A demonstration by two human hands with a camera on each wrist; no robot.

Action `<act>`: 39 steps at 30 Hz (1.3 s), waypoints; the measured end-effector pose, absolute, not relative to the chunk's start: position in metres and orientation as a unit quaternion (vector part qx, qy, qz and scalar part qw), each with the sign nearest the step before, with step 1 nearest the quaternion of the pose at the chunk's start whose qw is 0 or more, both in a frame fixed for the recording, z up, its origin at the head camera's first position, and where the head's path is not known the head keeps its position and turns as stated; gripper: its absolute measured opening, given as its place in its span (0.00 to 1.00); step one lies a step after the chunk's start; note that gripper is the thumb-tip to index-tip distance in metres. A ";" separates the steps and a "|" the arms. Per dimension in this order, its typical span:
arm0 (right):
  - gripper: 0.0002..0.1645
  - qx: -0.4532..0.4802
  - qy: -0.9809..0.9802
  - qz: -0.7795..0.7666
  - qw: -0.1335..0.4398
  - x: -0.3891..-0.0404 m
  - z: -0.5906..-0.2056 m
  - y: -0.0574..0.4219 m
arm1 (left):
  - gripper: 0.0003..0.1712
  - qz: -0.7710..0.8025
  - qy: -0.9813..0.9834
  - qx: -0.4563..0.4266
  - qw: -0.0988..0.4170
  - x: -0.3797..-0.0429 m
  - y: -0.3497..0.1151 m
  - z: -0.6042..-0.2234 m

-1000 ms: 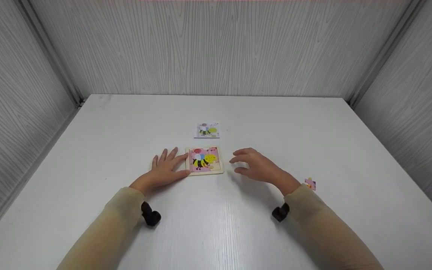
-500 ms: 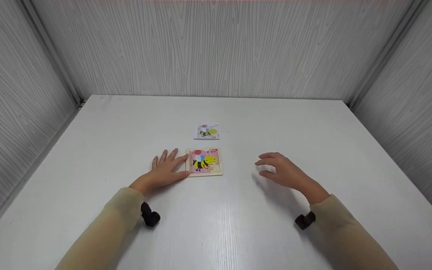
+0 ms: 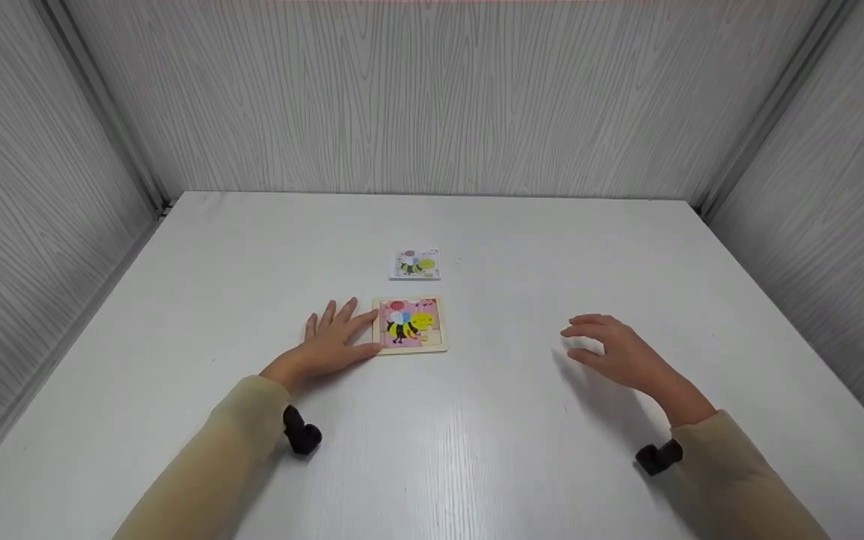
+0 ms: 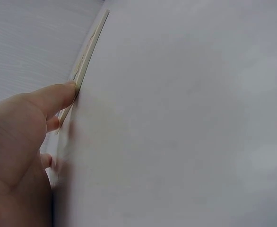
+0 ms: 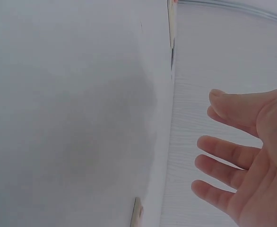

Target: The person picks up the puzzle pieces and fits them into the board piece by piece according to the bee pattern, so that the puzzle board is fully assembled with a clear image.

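Note:
A square wooden jigsaw puzzle with a bee picture on pink lies flat on the table, bare wood showing at its near right corner. My left hand rests beside it with fingers spread; thumb and index finger touch the frame's left edge. The left wrist view shows the thumb against the thin side of the frame. My right hand hovers above the table well to the puzzle's right, holding nothing, fingers loosely bent. In the right wrist view a loose puzzle piece lies at the bottom; the head view does not show it.
Behind the puzzle lies a square card printed with the same bee picture. The white table is walled by grey wood-grain panels at the back and both sides.
My right hand has moved right and slightly nearer, away from the puzzle. The loose piece, earlier seen by the right wrist, is now out of sight in the head view. The left hand has stayed put.

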State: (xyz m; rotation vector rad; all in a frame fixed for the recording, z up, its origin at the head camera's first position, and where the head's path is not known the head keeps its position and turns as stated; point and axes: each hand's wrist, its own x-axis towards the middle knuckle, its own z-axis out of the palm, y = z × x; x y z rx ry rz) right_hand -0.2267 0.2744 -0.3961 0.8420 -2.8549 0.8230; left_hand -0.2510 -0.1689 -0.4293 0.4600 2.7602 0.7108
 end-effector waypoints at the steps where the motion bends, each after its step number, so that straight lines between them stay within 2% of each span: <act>1: 0.18 0.269 -0.926 0.265 0.027 -0.226 -0.397 0.278 | 0.42 0.245 0.948 0.159 0.127 -0.251 -0.169 -0.429; 25: 0.28 0.159 -0.956 0.239 -0.054 -0.206 -0.395 0.331 | 0.42 0.251 0.946 0.164 0.122 -0.250 -0.170 -0.429; 33: 0.17 0.168 -0.962 0.203 -0.064 -0.207 -0.395 0.332 | 0.41 0.245 0.948 0.165 0.117 -0.250 -0.170 -0.431; 39: 0.09 0.185 -0.966 0.174 -0.051 -0.209 -0.398 0.332 | 0.42 0.247 0.947 0.167 0.122 -0.251 -0.170 -0.431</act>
